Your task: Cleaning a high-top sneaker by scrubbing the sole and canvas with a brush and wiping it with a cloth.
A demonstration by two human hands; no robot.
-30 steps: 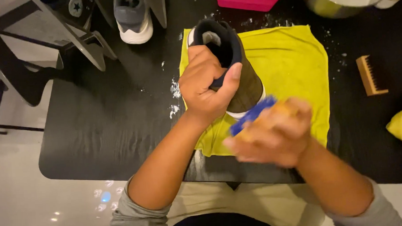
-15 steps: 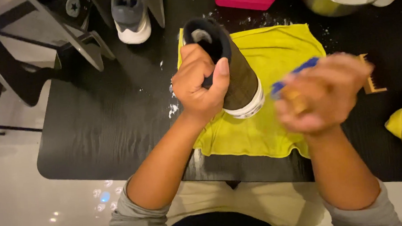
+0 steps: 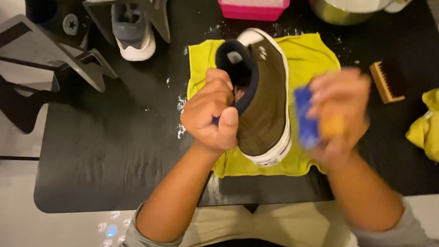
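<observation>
Shoe [image 3: 265, 106] on cloth [image 3: 315, 60], cloth on table [image 3: 107, 158]. Left hand [image 3: 211, 114] at shoe's left side, right hand [image 3: 340, 115] with brush [image 3: 308, 117] just right of it. Behind cloth: box [image 3: 253, 3], bowl [image 3: 352, 4]. Sneaker [image 3: 134, 36] behind left. Second brush [image 3: 386, 81] right; rag [image 3: 434, 129] at right edge.

My left hand [image 3: 211, 114] & right hand [image 3: 340, 115] are bare, no gloves/rings visible. Grey long sleeves pushed up near elbows, at approx 7 & 5 o'clock. Light beige trousers below.
</observation>
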